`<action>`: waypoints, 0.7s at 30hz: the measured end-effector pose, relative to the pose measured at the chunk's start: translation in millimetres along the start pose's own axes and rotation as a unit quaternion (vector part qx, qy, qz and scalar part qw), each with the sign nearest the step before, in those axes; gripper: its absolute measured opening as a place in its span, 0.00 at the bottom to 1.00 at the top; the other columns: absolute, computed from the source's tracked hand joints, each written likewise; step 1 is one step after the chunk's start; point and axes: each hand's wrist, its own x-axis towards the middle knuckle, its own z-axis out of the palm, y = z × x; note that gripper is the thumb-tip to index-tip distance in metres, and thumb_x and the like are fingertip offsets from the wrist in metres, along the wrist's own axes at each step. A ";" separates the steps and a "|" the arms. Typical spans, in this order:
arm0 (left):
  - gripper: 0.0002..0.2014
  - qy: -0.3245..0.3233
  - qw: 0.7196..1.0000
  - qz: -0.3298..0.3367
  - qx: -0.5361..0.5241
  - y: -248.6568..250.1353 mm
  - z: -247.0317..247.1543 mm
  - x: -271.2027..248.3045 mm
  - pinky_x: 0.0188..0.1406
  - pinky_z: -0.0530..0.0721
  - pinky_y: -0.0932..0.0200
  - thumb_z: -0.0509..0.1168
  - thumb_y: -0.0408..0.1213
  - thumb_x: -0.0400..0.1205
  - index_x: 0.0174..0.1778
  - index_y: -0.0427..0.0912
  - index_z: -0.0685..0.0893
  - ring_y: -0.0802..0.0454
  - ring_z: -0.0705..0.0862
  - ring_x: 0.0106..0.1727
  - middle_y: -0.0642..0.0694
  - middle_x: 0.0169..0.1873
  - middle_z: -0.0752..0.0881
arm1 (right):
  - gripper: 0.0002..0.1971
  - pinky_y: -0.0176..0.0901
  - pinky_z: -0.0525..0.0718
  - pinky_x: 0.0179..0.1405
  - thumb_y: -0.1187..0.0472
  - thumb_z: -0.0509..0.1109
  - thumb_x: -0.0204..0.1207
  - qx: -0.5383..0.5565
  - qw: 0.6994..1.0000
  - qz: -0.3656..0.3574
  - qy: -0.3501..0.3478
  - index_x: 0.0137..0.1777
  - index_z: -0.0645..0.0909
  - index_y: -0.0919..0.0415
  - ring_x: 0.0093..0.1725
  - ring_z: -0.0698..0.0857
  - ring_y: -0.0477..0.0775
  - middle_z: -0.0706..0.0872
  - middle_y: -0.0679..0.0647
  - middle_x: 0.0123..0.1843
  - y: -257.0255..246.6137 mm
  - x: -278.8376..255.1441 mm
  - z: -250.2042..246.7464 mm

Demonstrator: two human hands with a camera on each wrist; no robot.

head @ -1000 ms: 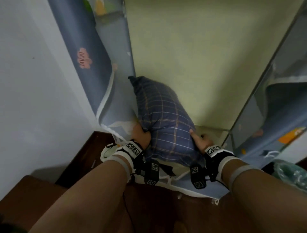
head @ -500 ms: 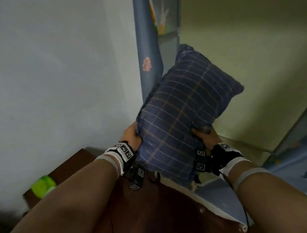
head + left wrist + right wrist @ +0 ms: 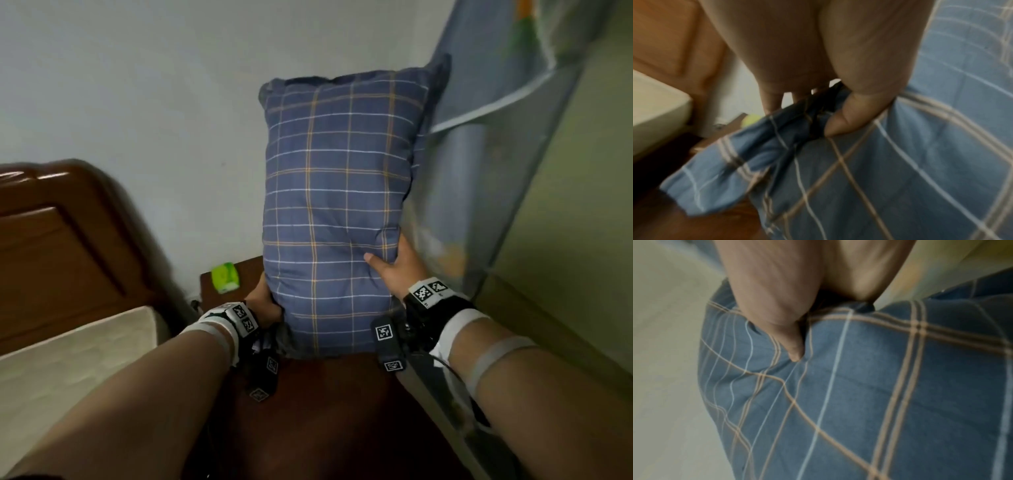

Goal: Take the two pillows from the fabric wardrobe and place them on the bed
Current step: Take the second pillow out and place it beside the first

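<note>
A blue plaid pillow (image 3: 339, 205) is held upright in the air between both hands. My left hand (image 3: 265, 303) grips its lower left corner, the thumb pressed into bunched fabric (image 3: 840, 120). My right hand (image 3: 394, 263) grips the lower right edge, with the thumb dug into the front of the pillow (image 3: 795, 344). The fabric wardrobe (image 3: 496, 154) stands at the right, its blue flap right behind the pillow. The bed's pale mattress (image 3: 68, 363) lies at the lower left. No second pillow is in view.
A brown wooden headboard (image 3: 58, 240) rises at the left against a grey wall. A dark wooden nightstand (image 3: 246, 274) with a green packet (image 3: 224, 277) sits between the bed and the wardrobe. Dark wooden floor lies below my arms.
The pillow has come up out of the wardrobe and swung left, away from the opening. The view has turned left, bringing the bed and headboard into sight.
</note>
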 end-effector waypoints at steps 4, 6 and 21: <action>0.47 0.025 0.996 -0.083 0.016 -24.8 -32.8 -36.3 0.84 0.58 0.47 0.69 0.50 0.66 0.78 0.29 0.63 0.42 0.63 0.81 0.32 0.79 0.66 | 0.35 0.39 0.65 0.78 0.57 0.76 0.75 -0.010 0.992 -0.040 -0.117 0.80 0.67 0.59 0.76 0.74 0.52 0.76 0.51 0.78 -24.2 29.0 68.4; 0.30 0.012 0.992 -0.124 -0.012 -20.7 -52.3 -47.2 0.81 0.65 0.45 0.67 0.31 0.67 0.68 0.29 0.75 0.39 0.71 0.75 0.31 0.72 0.75 | 0.39 0.57 0.67 0.81 0.47 0.75 0.69 -0.016 0.986 -0.050 -0.160 0.81 0.67 0.54 0.78 0.74 0.56 0.77 0.51 0.78 -31.5 47.3 109.6; 0.38 0.252 0.832 -0.312 -0.383 -197.3 -203.9 -23.3 0.60 0.84 0.40 0.86 0.46 0.60 0.65 0.60 0.77 0.54 0.85 0.56 0.59 0.57 0.88 | 0.35 0.38 0.62 0.74 0.60 0.73 0.78 -0.036 0.907 -0.146 -0.393 0.83 0.63 0.60 0.79 0.71 0.57 0.74 0.55 0.80 -120.3 177.6 401.4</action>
